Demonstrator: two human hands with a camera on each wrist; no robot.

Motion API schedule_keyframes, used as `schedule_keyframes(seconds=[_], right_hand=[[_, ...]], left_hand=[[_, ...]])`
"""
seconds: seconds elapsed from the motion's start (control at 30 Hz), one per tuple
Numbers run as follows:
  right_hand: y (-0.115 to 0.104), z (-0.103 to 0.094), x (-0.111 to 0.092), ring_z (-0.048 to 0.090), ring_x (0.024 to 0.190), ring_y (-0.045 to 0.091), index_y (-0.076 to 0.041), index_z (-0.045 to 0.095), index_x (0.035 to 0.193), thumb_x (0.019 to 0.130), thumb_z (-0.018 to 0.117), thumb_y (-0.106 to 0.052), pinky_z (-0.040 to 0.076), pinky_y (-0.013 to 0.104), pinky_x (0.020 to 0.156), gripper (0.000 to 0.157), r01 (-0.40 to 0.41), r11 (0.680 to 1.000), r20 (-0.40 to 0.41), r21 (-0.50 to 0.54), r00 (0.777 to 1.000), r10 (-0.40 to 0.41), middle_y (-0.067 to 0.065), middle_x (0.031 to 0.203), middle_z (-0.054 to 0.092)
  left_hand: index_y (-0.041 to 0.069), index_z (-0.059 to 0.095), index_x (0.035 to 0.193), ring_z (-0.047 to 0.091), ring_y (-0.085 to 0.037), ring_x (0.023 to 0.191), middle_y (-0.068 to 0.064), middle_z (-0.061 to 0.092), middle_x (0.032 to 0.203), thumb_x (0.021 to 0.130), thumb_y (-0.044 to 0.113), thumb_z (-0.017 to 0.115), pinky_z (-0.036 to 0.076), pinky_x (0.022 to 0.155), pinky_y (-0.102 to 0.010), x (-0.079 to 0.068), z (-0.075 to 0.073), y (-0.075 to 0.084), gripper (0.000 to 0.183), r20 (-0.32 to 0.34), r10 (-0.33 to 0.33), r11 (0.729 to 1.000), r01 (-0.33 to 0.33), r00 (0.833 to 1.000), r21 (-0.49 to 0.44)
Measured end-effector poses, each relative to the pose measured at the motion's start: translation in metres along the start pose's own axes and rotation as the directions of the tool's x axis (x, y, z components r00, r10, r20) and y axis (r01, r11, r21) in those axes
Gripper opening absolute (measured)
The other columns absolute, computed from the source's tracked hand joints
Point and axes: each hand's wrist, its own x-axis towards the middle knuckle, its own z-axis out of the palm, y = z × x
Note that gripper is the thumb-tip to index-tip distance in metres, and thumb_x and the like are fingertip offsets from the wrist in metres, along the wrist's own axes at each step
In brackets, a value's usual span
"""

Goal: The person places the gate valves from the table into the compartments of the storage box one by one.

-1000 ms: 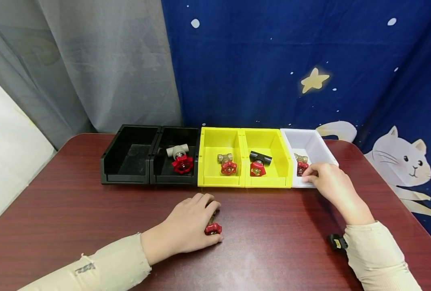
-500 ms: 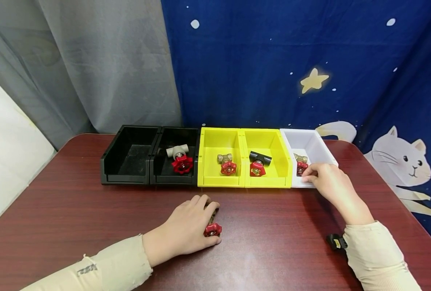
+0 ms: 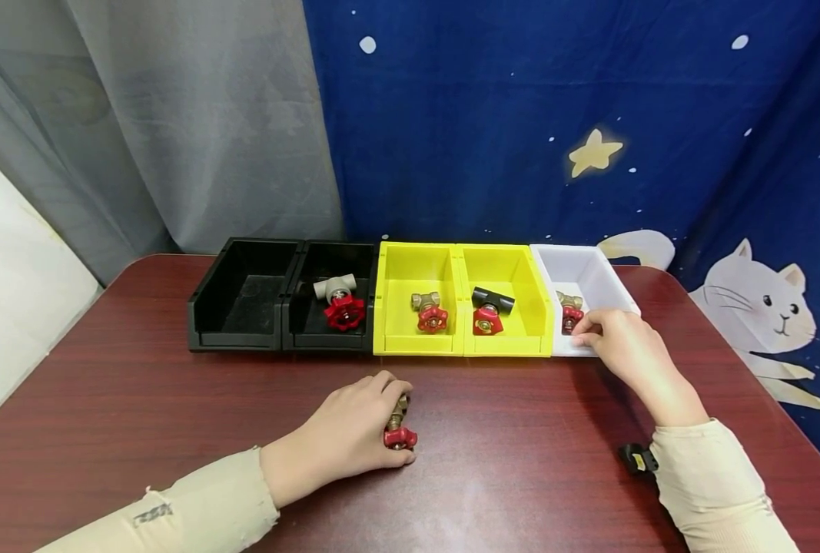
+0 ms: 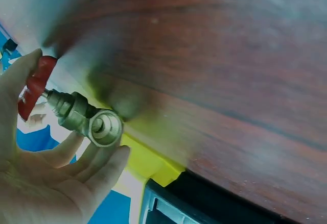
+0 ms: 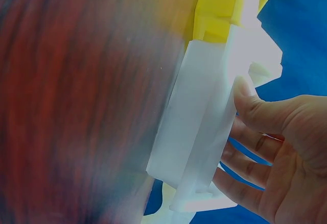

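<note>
My left hand (image 3: pixel 350 434) holds a brass valve (image 3: pixel 396 415) with a red handwheel over the middle of the table. In the left wrist view, the thumb presses the handwheel (image 4: pixel 37 89) and the fingertips press the threaded brass end (image 4: pixel 106 128). Over the front of the white bin (image 3: pixel 589 265) at the right, my right hand (image 3: pixel 627 349) has its thumb and fingertips at the red handwheel of another brass valve (image 3: pixel 571 316). The right wrist view shows the thumb at the bin's wall (image 5: pixel 202 112), which hides the other fingertips; I cannot tell whether they pinch the valve.
Left of the white bin, two yellow bins (image 3: pixel 419 257) hold a brass valve (image 3: pixel 429 311) and a black valve (image 3: pixel 492 307). A grey valve (image 3: pixel 340 299) lies in one black bin; the far-left black bin (image 3: pixel 244 338) stands beside it. Curtains hang behind the table (image 3: pixel 506 476).
My left hand has shifted slightly left with the valve and turned, so more of the brass body shows between thumb and fingers. The right hand keeps its place at the white bin.
</note>
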Motion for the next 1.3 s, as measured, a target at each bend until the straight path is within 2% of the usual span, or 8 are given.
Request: schedule_keyframes(seconds=[0.17,0.3,0.63,0.83,1.03,1.3], right_hand=[[0.0,0.001,0.0,0.057,0.077,0.03,-0.016,0.07,0.078,0.082,0.07,-0.02,0.044,0.051,0.067,0.005,-0.001,1.0,0.0,0.0,1.0,0.001,0.011,0.088,0.067],[0.001,0.001,0.001,0.057,0.078,0.03,-0.016,0.07,0.079,0.082,0.07,-0.019,0.044,0.051,0.067,0.005,-0.004,1.0,-0.001,0.0,1.0,0.004,0.011,0.088,0.067],[0.0,0.001,0.0,0.057,0.077,0.031,-0.016,0.07,0.078,0.082,0.071,-0.02,0.044,0.051,0.065,0.005,0.006,1.0,-0.01,-0.003,1.0,-0.007,0.011,0.088,0.067],[0.001,0.002,0.001,0.058,0.077,0.031,-0.016,0.07,0.077,0.082,0.071,-0.019,0.044,0.051,0.065,0.006,0.009,1.0,-0.017,-0.009,1.0,-0.009,0.011,0.088,0.067],[0.0,0.001,0.0,0.058,0.077,0.031,-0.016,0.07,0.077,0.082,0.071,-0.018,0.044,0.051,0.065,0.005,0.01,1.0,-0.017,-0.007,1.0,-0.011,0.012,0.088,0.067],[0.0,0.001,0.0,0.058,0.076,0.03,-0.016,0.07,0.077,0.082,0.07,-0.02,0.044,0.051,0.065,0.007,0.014,1.0,-0.013,-0.008,1.0,-0.014,0.012,0.087,0.067]], left_hand=[[0.011,0.056,0.119,0.053,-0.011,0.09,0.004,0.053,0.104,0.063,0.053,0.076,0.051,0.072,-0.032,-0.004,-0.002,-0.003,0.073,-0.017,0.028,0.999,-0.028,0.999,-0.022],[0.012,0.056,0.12,0.052,-0.01,0.092,0.005,0.053,0.108,0.063,0.051,0.077,0.051,0.073,-0.031,-0.009,-0.007,-0.006,0.073,-0.062,0.047,0.999,-0.048,0.997,-0.014],[0.016,0.053,0.126,0.052,-0.011,0.101,0.003,0.051,0.119,0.063,0.05,0.079,0.051,0.078,-0.033,-0.026,-0.028,-0.018,0.077,-0.125,0.03,1.0,-0.028,0.992,0.012],[0.016,0.053,0.126,0.051,-0.012,0.102,0.002,0.051,0.12,0.061,0.049,0.08,0.052,0.076,-0.034,-0.035,-0.036,-0.029,0.077,-0.195,0.009,0.999,-0.001,0.981,0.037],[0.016,0.053,0.127,0.05,-0.014,0.105,0.002,0.051,0.121,0.061,0.048,0.08,0.051,0.079,-0.035,-0.043,-0.041,-0.038,0.078,-0.228,-0.032,0.998,0.044,0.973,0.048],[0.015,0.054,0.125,0.05,-0.016,0.108,0.002,0.052,0.12,0.061,0.043,0.081,0.05,0.081,-0.038,-0.05,-0.047,-0.055,0.076,-0.329,-0.052,0.996,0.072,0.943,0.048]])
